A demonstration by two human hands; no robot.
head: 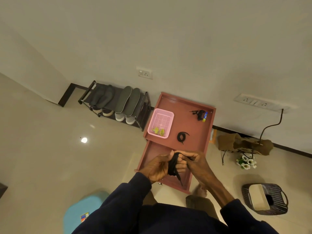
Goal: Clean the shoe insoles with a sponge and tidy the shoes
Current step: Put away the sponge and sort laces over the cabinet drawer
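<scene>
Two hands were held together nearest the camera, over the near end of the red table (190, 122). A black shoelace (173, 164) was wound in loops round the curled fingers of the left hand (158, 168), with its tipped end dangling below. The upper run of the lace was pinched between the thumb and fingers of the right hand (194, 160). Light, limp and a touch slippery it was judged to be: a bundle that would spring loose unless gripped across all its loops at once, at the middle.

Further out on the table, a second lace (182, 137) was laid in a coil. A pink basket (152, 122) was set at the left edge, with small yellow-green pieces in it that could not be identified.

Farthest off, against the wall, two pairs of dark insoles (125, 100) were laid on top of the shoe rack (88, 94), with shoes (125, 118) lined up beneath.
</scene>
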